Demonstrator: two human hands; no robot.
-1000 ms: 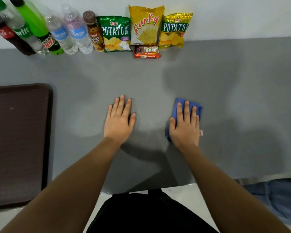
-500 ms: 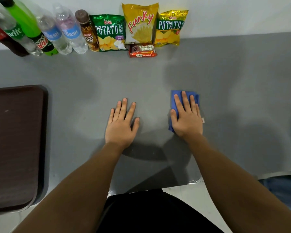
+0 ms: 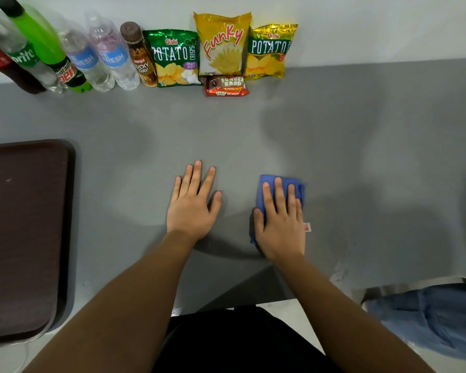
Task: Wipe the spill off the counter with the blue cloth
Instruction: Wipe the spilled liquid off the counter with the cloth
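The right hand (image 3: pixel 280 224) is pressed flat on the blue cloth (image 3: pixel 297 188), fingers extended and slightly spread — the cloth is pinned against the grey tabletop (image 3: pixel 361 157) beneath it. The left hand (image 3: pixel 193 203) is laid open and empty just beside it — palm down, touching nothing else.

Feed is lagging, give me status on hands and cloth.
Right hand flat, pressing cloth on counter. Left hand flat, empty. No spill visible. Nothing in the way.
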